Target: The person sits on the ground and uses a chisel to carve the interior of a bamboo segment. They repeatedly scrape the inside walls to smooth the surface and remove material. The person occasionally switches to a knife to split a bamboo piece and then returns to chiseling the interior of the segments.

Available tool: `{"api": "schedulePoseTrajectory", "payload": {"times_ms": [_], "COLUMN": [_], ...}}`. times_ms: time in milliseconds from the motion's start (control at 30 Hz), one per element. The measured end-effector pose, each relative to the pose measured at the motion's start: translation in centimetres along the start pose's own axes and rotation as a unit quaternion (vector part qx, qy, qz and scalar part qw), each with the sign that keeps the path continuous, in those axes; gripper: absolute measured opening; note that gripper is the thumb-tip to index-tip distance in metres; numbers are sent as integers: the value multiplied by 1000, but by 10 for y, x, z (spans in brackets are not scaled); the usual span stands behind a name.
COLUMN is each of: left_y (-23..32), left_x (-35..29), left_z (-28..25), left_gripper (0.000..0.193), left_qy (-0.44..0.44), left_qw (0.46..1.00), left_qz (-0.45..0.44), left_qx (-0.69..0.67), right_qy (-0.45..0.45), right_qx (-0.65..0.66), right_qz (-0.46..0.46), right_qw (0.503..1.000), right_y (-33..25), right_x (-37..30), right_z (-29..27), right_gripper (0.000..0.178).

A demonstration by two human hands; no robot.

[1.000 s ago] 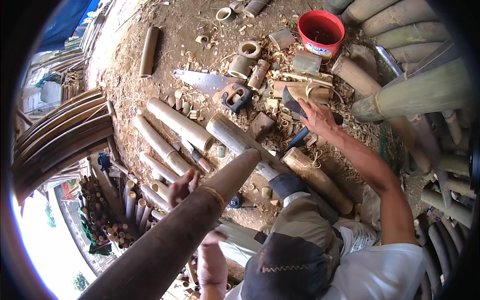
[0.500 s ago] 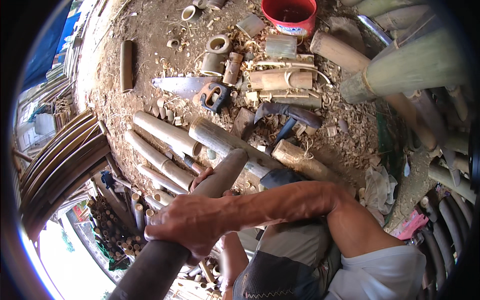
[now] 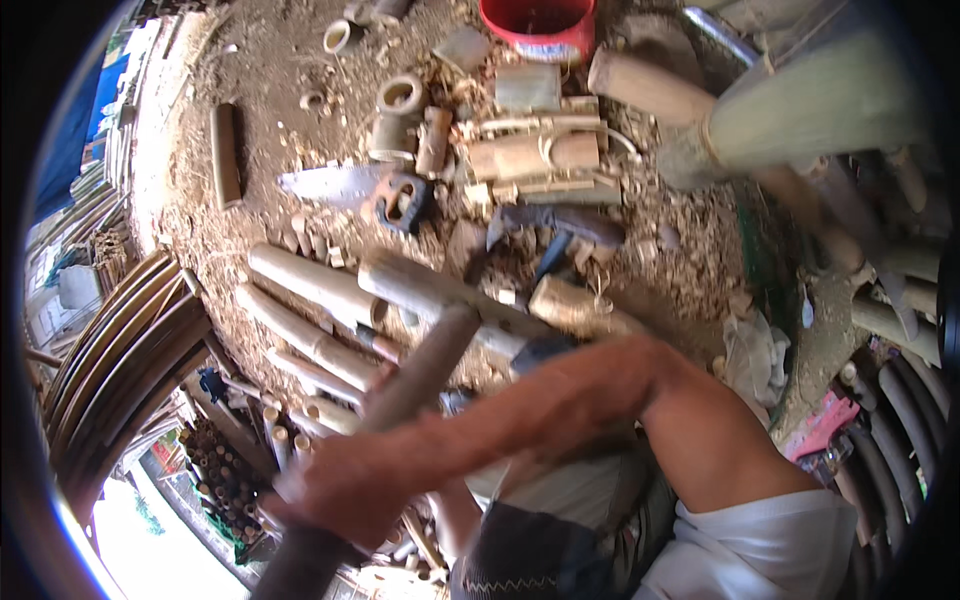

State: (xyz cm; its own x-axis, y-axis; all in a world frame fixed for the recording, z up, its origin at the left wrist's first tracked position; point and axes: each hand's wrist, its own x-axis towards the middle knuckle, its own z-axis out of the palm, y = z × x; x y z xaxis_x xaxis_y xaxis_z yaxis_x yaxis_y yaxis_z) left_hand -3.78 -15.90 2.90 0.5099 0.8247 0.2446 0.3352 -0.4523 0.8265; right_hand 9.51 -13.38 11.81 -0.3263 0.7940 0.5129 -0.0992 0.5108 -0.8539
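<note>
A dark round bamboo pole (image 3: 425,360) slants from the lower left up toward the middle. My right hand (image 3: 350,485) is wrapped over its lower part, blurred by motion, with the forearm reaching across from the right. Partly hidden behind the pole, my left hand (image 3: 380,380) shows a few fingers curled at its side. Past the pole's upper end lies a thicker bamboo length (image 3: 410,285). Several paler bamboo pieces (image 3: 315,280) rest to the left. A curved dark blade or sheath (image 3: 560,222) and a blue handle (image 3: 553,255) lie beyond.
A handsaw (image 3: 345,188) lies on the shaving-strewn ground (image 3: 690,290). Cut bamboo rings (image 3: 402,95) and split pieces (image 3: 530,155) surround it. A red bucket (image 3: 540,30) stands at the far side. Big bamboo poles (image 3: 800,120) jut in from the right; bent strips (image 3: 130,340) are stacked left.
My right hand has shifted down along the pole toward the lower left. The pole's upper end has hardly moved over the ground. The whole view has swung slightly.
</note>
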Motion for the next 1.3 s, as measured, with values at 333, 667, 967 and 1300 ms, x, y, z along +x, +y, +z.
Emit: {"api": "schedulePoseTrajectory", "payload": {"times_ms": [333, 667, 967, 1300], "left_y": [-25, -194, -206, -121], "left_x": [29, -16, -59, -88], "left_z": [-105, -98, -37, 102], "left_gripper": [54, 90, 39, 96], "left_qy": [220, 252, 242, 67], "left_qw": [902, 849, 889, 818], "left_qz": [-300, -452, -370, -512], "left_qx": [-217, 106, 121, -253], "right_qy": [200, 135, 186, 278], "right_qx": [-329, -399, -399, 205], "right_qz": [427, 450, 234, 224], "right_qw": [818, 787, 867, 911], "right_y": [131, 155, 90, 157], "right_x": [-178, -335, -190, -116], "right_z": [-69, -78, -144, -94], "right_gripper": [65, 84, 44, 29]}}
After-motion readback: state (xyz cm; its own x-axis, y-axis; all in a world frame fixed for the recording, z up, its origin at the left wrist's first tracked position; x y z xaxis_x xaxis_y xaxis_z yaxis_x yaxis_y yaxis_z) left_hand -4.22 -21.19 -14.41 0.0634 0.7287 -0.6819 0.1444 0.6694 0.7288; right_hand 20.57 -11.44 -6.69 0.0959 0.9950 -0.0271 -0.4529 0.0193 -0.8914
